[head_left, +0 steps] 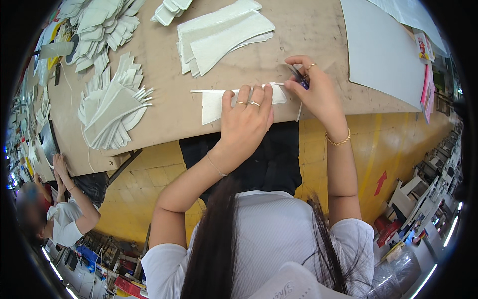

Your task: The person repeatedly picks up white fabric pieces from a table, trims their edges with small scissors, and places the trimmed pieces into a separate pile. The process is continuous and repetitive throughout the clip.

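Note:
My left hand [246, 117] lies flat on a white cut fabric piece [213, 104] at the near edge of the brown worktable [164, 104], fingers pressing it down. My right hand [313, 87] pinches a small dark purple pen-like tool [298, 77] with its tip at the right end of the piece. A thin white strip runs along the top edge of the piece.
A stack of similar white pieces [219, 35] lies farther back, fanned piles [112, 107] sit to the left and more [99, 25] at the far left. A large grey sheet [383, 50] covers the right. Another person [64, 209] sits at the lower left.

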Demonstrator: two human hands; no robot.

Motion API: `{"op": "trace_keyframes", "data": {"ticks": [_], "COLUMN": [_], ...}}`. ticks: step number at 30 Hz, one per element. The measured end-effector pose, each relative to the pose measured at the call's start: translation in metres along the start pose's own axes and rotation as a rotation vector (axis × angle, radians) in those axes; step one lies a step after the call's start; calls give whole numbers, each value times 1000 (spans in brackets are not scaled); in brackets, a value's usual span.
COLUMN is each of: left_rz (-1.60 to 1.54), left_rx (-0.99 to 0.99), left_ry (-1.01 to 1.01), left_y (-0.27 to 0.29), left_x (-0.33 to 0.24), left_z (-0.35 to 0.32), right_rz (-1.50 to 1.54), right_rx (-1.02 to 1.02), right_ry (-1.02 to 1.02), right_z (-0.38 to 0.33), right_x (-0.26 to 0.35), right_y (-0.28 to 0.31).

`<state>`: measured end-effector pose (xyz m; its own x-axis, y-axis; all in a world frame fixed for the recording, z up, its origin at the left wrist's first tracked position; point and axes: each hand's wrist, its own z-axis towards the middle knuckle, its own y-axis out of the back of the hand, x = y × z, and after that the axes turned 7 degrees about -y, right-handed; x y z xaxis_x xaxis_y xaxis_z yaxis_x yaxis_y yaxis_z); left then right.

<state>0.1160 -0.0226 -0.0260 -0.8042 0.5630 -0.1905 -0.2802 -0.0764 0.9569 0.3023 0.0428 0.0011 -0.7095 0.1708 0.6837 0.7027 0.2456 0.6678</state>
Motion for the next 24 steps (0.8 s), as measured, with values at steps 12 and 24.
{"op": "trace_keyframes", "data": {"ticks": [12, 24], "left_rz": [41, 11], "left_rx": [14, 90], "left_ry": [-52, -79], "left_y": [5, 11], "left_x": [5, 10], "left_z": [10, 15], "right_rz": [-126, -236], "right_rx": [-366, -366], "right_ry": [446, 520], "right_z": [-51, -59], "right_x": [-21, -27], "right_y": [-33, -42]}}
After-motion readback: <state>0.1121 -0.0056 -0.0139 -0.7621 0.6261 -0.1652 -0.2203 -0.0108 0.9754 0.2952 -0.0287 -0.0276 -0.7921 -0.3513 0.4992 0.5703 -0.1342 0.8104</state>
